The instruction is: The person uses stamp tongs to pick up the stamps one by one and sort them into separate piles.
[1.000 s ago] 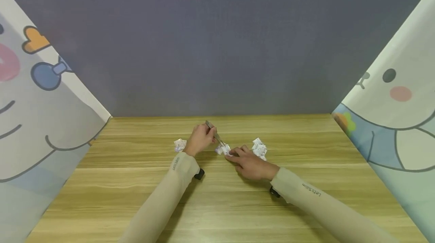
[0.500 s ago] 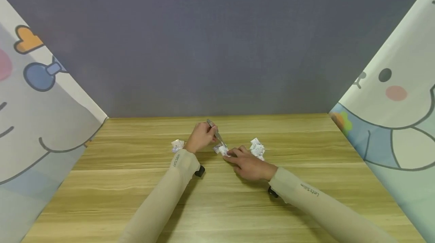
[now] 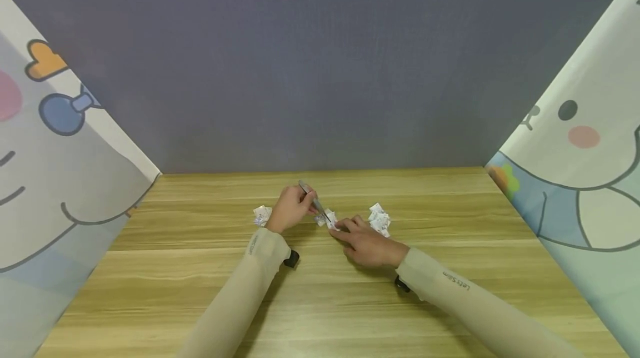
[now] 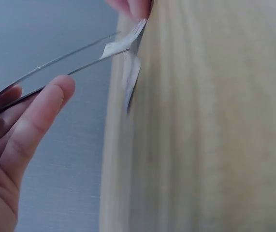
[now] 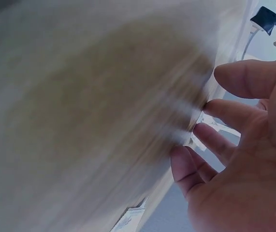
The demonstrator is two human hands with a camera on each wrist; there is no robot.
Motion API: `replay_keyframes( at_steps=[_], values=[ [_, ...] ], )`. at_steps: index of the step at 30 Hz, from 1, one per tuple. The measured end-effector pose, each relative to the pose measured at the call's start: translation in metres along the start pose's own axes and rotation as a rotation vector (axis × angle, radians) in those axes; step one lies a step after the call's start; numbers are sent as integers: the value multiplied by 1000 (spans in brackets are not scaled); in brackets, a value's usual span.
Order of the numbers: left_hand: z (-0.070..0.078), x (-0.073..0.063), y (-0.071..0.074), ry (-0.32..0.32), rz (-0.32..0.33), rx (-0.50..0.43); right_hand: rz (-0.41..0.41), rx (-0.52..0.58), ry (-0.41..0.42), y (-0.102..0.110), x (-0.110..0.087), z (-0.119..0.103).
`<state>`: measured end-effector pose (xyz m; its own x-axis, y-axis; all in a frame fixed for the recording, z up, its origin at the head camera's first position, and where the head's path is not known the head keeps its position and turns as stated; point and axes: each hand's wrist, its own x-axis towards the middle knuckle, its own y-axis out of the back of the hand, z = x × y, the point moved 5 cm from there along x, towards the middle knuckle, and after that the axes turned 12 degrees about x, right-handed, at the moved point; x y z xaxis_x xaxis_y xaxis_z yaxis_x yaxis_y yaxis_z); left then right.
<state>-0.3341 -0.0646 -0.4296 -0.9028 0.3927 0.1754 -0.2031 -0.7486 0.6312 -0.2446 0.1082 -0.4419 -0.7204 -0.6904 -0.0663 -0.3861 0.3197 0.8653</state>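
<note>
My left hand (image 3: 291, 208) holds metal tweezers (image 3: 312, 197) between thumb and fingers, slanting down to the right. In the left wrist view the prongs of the tweezers (image 4: 55, 61) stand apart, one of them at a bent white paper piece (image 4: 132, 67). On the table, a small pile of printed paper pieces (image 3: 331, 220) lies under the tips. My right hand (image 3: 367, 242) rests on the table from the right, its fingertips touching the edge of that pile. The right wrist view shows its fingers (image 5: 234, 116) spread and slightly bent, gripping nothing visible.
A second little heap of paper pieces (image 3: 380, 220) lies to the right, behind my right hand. Another heap (image 3: 261, 214) sits left of my left wrist, partly hidden by it. The wood-grain table (image 3: 320, 302) ends at a grey back panel (image 3: 320, 69), with printed panels at both sides.
Over the last half second my left hand has shifted slightly left and toward me, and the tweezer tips moved a little left on the pile. The right hand has stayed put.
</note>
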Motion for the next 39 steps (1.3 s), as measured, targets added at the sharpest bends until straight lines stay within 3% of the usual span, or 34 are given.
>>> replay_keyframes(
  at_steps=[8, 12, 18, 26, 39],
  values=[
    [4, -2, -3, -39, 49, -7, -1, -1, -12, 0, -2, 1],
    [8, -3, -3, -47, 56, 2, 15, 49, -19, 3, -3, 2],
    [15, -5, 2, -89, 74, -28, 141, 154, 2, 18, -9, 9],
    [24, -3, 8, -159, 114, -13, 273, 162, -12, 45, -20, 21],
    [46, 5, -14, -199, 76, 20, 417, 195, -71, 76, -31, 36]
  ],
)
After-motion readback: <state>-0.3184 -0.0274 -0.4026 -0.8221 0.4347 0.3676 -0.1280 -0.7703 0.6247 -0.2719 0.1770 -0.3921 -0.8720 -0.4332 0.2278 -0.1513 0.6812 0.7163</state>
